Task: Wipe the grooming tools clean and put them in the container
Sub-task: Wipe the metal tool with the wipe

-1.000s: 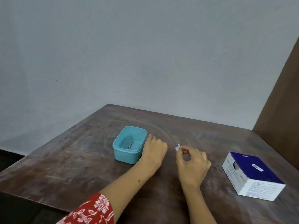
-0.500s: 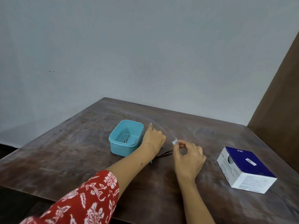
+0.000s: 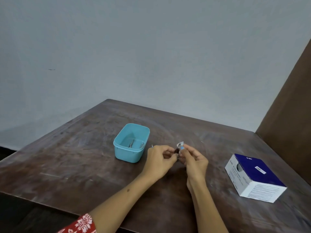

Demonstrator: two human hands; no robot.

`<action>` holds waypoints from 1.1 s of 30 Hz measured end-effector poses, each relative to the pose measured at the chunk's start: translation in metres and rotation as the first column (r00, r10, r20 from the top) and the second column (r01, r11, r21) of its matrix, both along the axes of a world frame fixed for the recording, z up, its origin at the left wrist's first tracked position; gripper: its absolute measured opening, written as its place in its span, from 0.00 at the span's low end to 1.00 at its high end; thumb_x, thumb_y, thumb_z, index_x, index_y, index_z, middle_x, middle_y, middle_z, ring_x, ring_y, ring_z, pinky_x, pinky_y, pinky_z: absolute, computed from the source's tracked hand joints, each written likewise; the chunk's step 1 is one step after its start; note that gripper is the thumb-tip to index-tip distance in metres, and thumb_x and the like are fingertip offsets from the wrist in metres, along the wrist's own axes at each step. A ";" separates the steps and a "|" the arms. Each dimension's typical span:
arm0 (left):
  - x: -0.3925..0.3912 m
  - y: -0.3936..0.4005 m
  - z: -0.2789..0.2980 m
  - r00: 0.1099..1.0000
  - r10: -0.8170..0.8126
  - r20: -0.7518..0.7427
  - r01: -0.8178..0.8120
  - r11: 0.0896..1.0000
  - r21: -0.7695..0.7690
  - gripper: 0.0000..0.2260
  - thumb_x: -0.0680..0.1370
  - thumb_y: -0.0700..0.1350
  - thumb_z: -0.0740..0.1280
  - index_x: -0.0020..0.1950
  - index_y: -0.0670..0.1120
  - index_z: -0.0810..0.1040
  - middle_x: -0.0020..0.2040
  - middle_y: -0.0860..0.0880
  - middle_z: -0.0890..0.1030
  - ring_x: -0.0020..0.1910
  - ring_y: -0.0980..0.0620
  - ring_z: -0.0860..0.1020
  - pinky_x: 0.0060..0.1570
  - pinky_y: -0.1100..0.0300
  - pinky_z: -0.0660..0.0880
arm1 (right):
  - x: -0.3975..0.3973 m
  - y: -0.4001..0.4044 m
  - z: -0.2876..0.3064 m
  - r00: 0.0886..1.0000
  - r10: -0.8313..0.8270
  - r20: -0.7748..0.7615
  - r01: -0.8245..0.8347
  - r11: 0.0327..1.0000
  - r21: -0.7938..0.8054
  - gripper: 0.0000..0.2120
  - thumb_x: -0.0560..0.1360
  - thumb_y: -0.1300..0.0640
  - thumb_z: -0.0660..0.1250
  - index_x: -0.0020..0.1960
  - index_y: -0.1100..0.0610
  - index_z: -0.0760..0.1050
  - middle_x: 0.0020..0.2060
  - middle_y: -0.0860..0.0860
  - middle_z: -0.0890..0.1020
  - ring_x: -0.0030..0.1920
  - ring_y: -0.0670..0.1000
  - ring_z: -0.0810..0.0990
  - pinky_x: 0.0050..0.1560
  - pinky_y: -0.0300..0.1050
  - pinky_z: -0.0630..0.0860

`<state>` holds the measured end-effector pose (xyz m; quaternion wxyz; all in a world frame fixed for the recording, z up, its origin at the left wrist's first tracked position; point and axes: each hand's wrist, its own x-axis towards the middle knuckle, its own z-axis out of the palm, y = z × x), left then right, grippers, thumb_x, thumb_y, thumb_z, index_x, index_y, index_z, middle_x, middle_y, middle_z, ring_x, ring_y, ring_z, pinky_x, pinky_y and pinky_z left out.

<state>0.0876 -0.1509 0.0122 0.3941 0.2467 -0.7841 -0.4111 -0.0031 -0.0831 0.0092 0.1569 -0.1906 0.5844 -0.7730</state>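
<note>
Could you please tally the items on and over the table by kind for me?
Container: 1
Grooming tools: 2, one in the container, one held between both hands
Wipe: 1
Blue-and-white box: 1
Total: 5

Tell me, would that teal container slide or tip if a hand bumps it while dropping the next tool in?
The teal container looks like thin plastic holding just one small metal tool, so it is probably light and likely to slide on the table. Its low, wide shape makes tipping unlikely.
</note>
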 end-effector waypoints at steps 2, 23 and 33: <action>-0.002 0.000 -0.004 0.997 -0.020 -0.073 0.023 0.999 0.043 0.08 0.72 0.42 0.71 0.50 0.46 0.84 0.41 0.52 0.85 0.39 0.60 0.82 0.45 0.63 0.80 | 0.000 0.001 0.000 1.000 0.019 -0.015 -0.019 1.000 0.007 0.08 0.72 0.67 0.69 0.47 0.59 0.83 0.37 0.51 0.85 0.38 0.48 0.83 0.40 0.40 0.79; 0.001 -0.002 -0.013 0.995 0.030 -0.098 -0.026 0.999 0.041 0.09 0.73 0.44 0.70 0.52 0.47 0.84 0.40 0.53 0.85 0.39 0.60 0.82 0.43 0.63 0.80 | 0.007 0.006 0.007 0.982 0.158 -0.107 -0.162 0.986 -0.034 0.09 0.69 0.71 0.70 0.45 0.60 0.82 0.33 0.47 0.85 0.34 0.40 0.82 0.34 0.30 0.74; 0.002 0.000 -0.012 0.998 -0.050 -0.043 0.052 0.997 0.048 0.08 0.74 0.42 0.69 0.52 0.47 0.83 0.42 0.53 0.85 0.41 0.61 0.81 0.43 0.68 0.78 | 0.006 0.008 0.008 0.987 0.127 -0.098 -0.130 0.991 -0.028 0.04 0.69 0.65 0.72 0.43 0.58 0.82 0.32 0.48 0.84 0.33 0.41 0.81 0.32 0.31 0.74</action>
